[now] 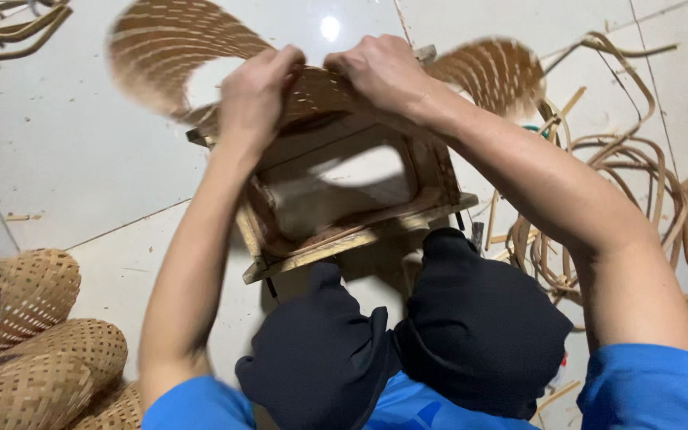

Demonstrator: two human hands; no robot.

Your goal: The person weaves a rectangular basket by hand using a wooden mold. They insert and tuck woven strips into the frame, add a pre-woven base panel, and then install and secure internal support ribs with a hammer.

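White tiled floor (81,151) here. We've got our left hand (255,91) and right hand (380,70) both clamped on the woven bamboo sheet (169,44), pressing it over the wooden frame (344,239) mid-scene. Probably best keeping pressure even. Finished baskets (37,350) near left.

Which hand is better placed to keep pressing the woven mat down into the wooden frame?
Probably the right hand: it sits over the middle of the woven bamboo mat atop the wooden frame. The left hand grips nearer the frame's left corner.
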